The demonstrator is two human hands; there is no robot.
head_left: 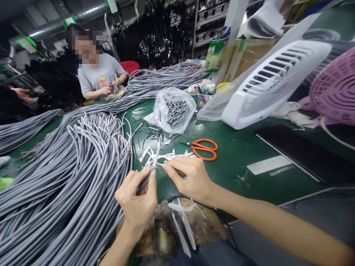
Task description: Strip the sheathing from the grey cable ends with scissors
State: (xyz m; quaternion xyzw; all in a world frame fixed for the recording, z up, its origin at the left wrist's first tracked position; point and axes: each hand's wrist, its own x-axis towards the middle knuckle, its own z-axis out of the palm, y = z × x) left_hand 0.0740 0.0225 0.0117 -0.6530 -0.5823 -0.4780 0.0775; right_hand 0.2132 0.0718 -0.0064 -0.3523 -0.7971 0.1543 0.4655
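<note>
My left hand (137, 197) pinches the end of a grey cable (146, 180) between thumb and fingers. From that end a stripped, foil-wrapped stub (156, 152) sticks up. My right hand (188, 177) is closed in a pinch right beside it, its fingertips at the cable's stripped tip; what they grip is too small to make out. Both hands hover over the green table (238, 155), just above a heap of white and foil scraps (155, 157).
A big bundle of grey cables (69, 177) fills the left. Orange scissors (203, 149) lie right of the scraps. A plastic bag of small dark tubes (173, 111), a white fan (271, 81) and a pink basket (335, 88) stand behind. A co-worker (97, 74) sits at the far left.
</note>
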